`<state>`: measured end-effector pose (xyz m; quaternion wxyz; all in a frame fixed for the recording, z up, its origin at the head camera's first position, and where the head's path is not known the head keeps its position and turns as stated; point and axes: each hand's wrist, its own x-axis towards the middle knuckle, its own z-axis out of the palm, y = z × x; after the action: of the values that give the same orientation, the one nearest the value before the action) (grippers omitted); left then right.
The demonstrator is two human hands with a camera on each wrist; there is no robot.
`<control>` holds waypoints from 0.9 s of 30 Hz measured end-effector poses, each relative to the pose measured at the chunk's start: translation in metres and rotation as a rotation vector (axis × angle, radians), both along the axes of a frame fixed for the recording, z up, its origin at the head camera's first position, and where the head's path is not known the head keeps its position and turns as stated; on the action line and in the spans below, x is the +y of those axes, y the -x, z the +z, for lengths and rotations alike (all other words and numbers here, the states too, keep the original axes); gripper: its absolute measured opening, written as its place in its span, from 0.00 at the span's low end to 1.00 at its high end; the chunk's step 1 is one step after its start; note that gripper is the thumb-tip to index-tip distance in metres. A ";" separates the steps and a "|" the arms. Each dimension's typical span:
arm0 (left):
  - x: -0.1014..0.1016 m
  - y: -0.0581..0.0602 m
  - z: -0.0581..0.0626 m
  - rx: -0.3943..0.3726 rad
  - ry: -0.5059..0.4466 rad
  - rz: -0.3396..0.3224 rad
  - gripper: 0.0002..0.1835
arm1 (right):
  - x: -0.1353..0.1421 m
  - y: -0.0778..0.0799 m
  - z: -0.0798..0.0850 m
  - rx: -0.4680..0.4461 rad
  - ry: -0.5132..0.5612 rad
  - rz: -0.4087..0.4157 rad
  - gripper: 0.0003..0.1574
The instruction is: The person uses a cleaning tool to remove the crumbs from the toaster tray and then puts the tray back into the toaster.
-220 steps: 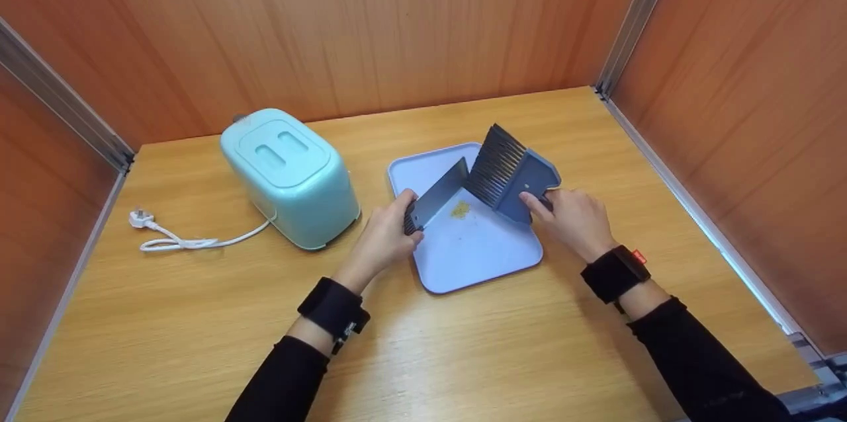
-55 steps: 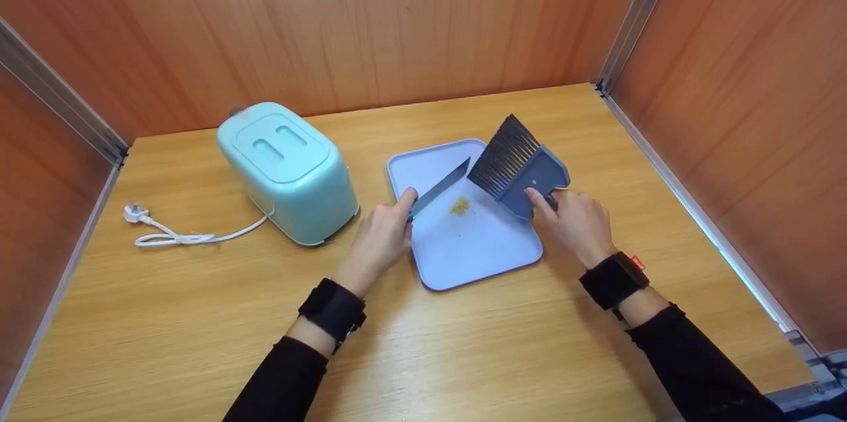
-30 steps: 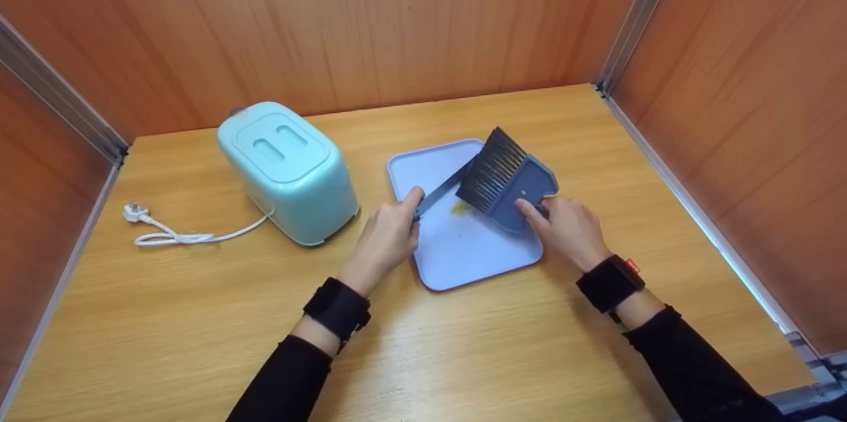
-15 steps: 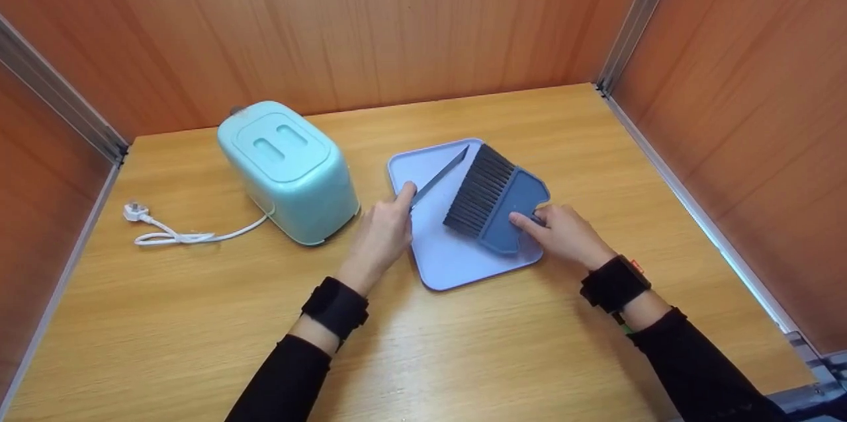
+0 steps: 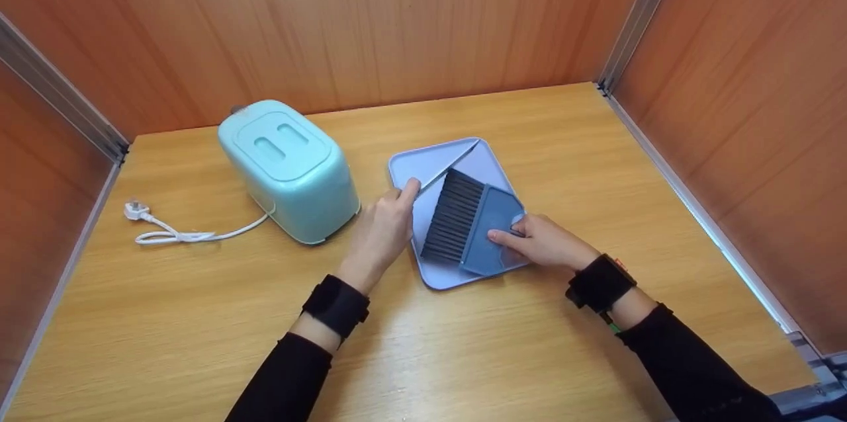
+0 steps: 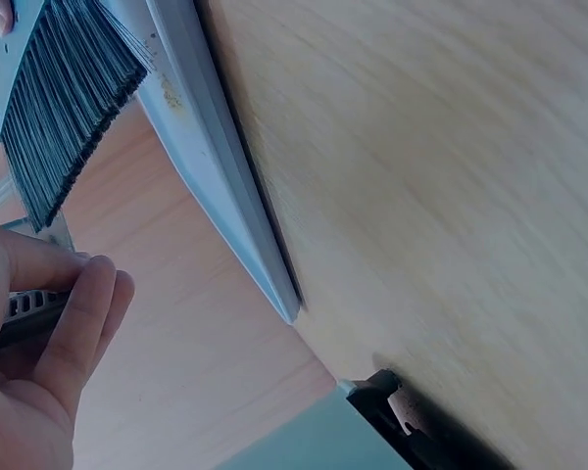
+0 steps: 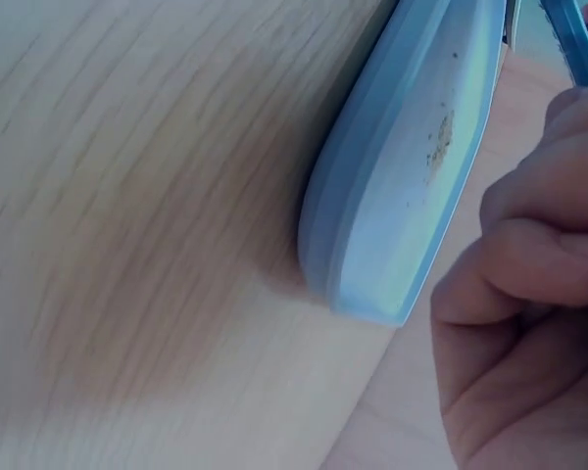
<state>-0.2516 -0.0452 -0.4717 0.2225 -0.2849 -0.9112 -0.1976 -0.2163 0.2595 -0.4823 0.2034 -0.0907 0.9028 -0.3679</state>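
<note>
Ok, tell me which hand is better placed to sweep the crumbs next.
Probably the right hand: it grips the brush, bristles over the tray where the crumbs lie; the left hand holds the dustpan.

The head view looks forward and down from above the desk point(image 5: 410, 356), wide enough for the whole tray point(image 5: 442, 275) and toaster point(image 5: 291, 170). Both wrist views sit low, close and tipped sideways, the left looking past the left fingers point(image 6: 83, 318), the right past the right fingers point(image 7: 529, 264); they share the tray and crumbs point(image 7: 439, 142).
</note>
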 end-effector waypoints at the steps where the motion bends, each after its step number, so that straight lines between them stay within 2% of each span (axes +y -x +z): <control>1: 0.000 -0.001 0.000 0.013 0.013 0.000 0.14 | -0.001 0.000 0.000 -0.004 0.006 0.004 0.39; 9: -0.001 -0.002 -0.001 0.058 0.101 -0.019 0.18 | 0.000 0.004 -0.002 -0.081 0.074 -0.051 0.38; 13: -0.004 -0.002 -0.004 0.073 0.094 -0.028 0.18 | 0.004 0.005 0.000 -0.101 0.102 -0.092 0.39; 20: -0.005 -0.002 -0.007 0.112 0.081 -0.025 0.19 | 0.011 0.006 0.000 -0.031 0.095 -0.126 0.40; 27: -0.006 0.000 -0.005 0.098 0.071 -0.022 0.18 | 0.016 0.007 -0.002 -0.092 0.099 -0.189 0.42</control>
<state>-0.2512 -0.0513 -0.4767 0.2546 -0.3118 -0.9024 -0.1535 -0.2229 0.2754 -0.4838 0.2044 0.0020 0.8777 -0.4334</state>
